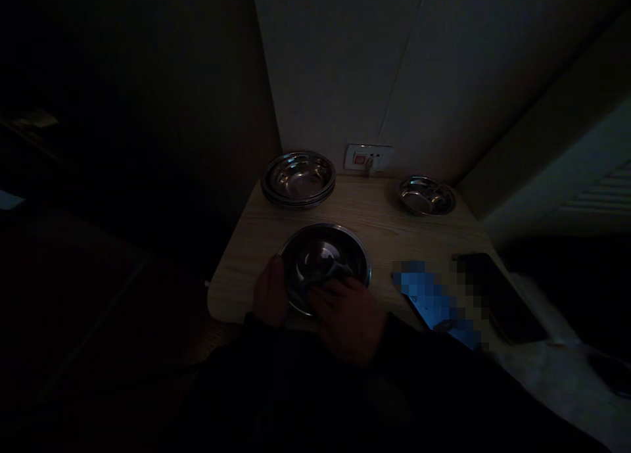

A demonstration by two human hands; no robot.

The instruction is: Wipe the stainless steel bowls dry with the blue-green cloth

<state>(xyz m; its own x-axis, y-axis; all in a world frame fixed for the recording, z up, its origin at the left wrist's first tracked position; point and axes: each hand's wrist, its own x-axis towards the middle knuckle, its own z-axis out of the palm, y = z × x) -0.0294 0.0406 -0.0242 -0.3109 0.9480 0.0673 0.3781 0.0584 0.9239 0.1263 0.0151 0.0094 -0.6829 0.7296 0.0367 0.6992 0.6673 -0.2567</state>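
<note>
A steel bowl (329, 246) sits near the front edge of a small wooden table (379, 233). My left hand (270, 292) grips the bowl's left rim, fingers closed round it. My right hand (348, 315) rests over the bowl's near side and presses a dark cloth (325, 275) into the inside of the bowl. The room is very dark, and my sleeves merge into the shadow below.
A stack of steel bowls (298, 178) stands at the table's back left. A single steel bowl (426, 196) is at the back right. A wall socket (367, 157) is behind them. A dark phone (497, 295) and a blurred blue patch (434, 298) lie right of my hands.
</note>
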